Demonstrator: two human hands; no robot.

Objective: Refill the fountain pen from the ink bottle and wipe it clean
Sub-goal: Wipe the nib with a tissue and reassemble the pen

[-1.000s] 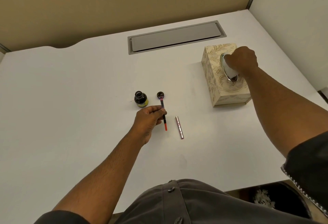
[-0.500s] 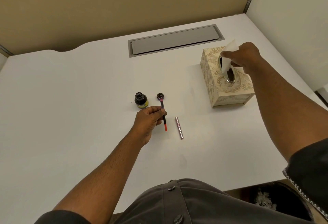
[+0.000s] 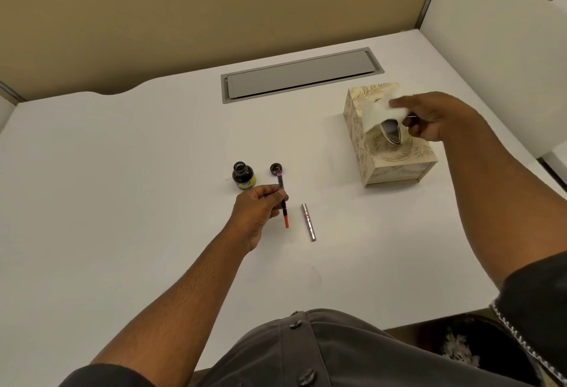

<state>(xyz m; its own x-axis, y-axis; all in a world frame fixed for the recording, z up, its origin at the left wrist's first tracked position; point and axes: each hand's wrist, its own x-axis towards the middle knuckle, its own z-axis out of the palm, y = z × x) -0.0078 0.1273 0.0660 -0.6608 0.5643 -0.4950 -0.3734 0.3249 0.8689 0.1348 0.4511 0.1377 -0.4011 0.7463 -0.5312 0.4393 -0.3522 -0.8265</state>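
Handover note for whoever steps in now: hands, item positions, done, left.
Left hand: shut on the pen section, held just above the desk, red end toward the person.
Right hand: pinching a tissue over the tissue box; cannot tell whether it is fully out of the slot.
Ink bottle: open, upright, just beyond the left hand. Its cap lies to its right. Pen barrel lies on the desk right of the held section.
Done: bottle uncapped, pen apart, tissue in hand. Whether it is filled cannot be told.
Left: wipe the section, reassemble, recap the bottle.
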